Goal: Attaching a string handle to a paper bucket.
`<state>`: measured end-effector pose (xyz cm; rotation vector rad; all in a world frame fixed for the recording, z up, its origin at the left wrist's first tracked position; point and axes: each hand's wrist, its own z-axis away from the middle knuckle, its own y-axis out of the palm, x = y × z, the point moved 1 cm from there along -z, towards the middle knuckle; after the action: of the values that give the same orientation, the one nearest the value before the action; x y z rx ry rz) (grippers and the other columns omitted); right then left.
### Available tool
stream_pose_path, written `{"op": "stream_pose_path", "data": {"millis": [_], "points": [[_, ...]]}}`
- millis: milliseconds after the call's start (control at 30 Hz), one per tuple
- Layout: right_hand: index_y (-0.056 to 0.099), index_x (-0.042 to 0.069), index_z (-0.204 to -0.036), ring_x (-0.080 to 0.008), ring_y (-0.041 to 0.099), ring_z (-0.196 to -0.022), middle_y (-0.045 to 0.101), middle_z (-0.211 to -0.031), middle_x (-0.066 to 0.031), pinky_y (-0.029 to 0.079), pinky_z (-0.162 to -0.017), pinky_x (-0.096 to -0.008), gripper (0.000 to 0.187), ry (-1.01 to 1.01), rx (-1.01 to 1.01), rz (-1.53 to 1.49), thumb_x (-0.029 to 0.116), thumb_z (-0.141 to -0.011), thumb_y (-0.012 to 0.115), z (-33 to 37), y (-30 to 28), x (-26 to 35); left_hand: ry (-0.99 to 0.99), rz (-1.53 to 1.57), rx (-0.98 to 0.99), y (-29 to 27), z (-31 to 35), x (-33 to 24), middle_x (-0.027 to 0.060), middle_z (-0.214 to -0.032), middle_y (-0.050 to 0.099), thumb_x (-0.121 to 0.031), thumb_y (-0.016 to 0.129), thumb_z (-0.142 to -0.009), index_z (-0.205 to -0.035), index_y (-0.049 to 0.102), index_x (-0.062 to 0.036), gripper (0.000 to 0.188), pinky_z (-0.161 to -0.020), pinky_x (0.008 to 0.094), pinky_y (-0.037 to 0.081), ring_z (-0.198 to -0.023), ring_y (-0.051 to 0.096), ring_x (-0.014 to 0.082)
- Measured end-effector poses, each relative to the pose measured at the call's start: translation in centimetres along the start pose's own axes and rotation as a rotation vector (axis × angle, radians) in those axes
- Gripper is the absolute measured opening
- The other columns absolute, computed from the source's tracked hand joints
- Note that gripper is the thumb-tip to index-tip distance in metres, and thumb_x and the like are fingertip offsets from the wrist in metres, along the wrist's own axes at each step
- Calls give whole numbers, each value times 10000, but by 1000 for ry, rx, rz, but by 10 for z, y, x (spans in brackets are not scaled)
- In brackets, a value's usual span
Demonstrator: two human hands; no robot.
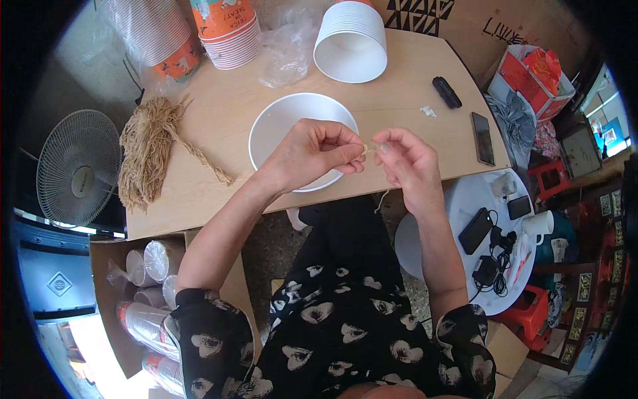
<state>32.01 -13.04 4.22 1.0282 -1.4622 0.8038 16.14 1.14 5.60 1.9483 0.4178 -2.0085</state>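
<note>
Short tan string (369, 148) spans crosswise between left hand (312, 154) and right hand (407, 159), each pinching one end, above the white bowl (279, 120) at the desk's (219, 113) near edge.

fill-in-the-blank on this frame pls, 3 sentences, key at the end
1. Both hands, left hand and right hand, pinch a thin tan piece of twine above the white round paper ____.
2. The loose bundle of tan twisted paper cords lies on the light wooden table to the person's ____.
3. The dark flat phone lies near the table's ____ edge.

Missing words: bowl; left; right
</note>
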Motion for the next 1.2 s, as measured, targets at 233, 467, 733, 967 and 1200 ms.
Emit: {"op": "stream_pose_path", "data": {"millis": [233, 467, 733, 967, 1200], "points": [[641, -13, -1097, -39, 570, -742, 666, -878, -15, 425, -616, -188, 152, -24, 91, -14, 105, -1001, 641, -2, 0, -8, 50, 28, 24, 1, -1, 3, 105, -925, 748, -102, 689, -983, -1055, 713, 33, 155, -766, 241, 597, -864, 729, 136], [616, -7, -1103, -25, 469, -587, 651, -796, -47, 343, -497, -176, 133, 102, 141, -197, 97, -1021, 604, -5, 2, -10, 105, 60, -17, 4, 2, -1, 87, -886, 732, -19, 700, -944, -1033, 695, 58, 117, -748, 247, 601, -824, 714, 112], [608, -4, -1099, -32, 495, -604, 646, -788, -50, 346, -499, -172, 144, 79, 159, -149, 108, -1012, 633, -4, 3, -13, 128, 26, -7, 2, 4, 2, 83, -888, 731, -7, 700, -943, -1023, 684, 53, 101, -739, 242, 601, -816, 709, 109], [610, 22, -1060, -26, 445, -560, 648, -780, -67, 302, -479, -169, 132, 162, 241, -358, 125, -992, 659, -5, -2, -16, 97, 95, 63, 1, 4, 1, 83, -926, 725, -40, 698, -959, -1051, 666, 23, 116, -764, 251, 608, -858, 719, 129], [619, 20, -1087, -26, 432, -530, 648, -776, -73, 301, -471, -163, 149, 195, 175, -435, 140, -1004, 648, -3, -2, -15, 62, 113, 49, -2, 5, 2, 71, -928, 719, -69, 698, -967, -1062, 659, 0, 123, -759, 245, 600, -860, 717, 128]]}}
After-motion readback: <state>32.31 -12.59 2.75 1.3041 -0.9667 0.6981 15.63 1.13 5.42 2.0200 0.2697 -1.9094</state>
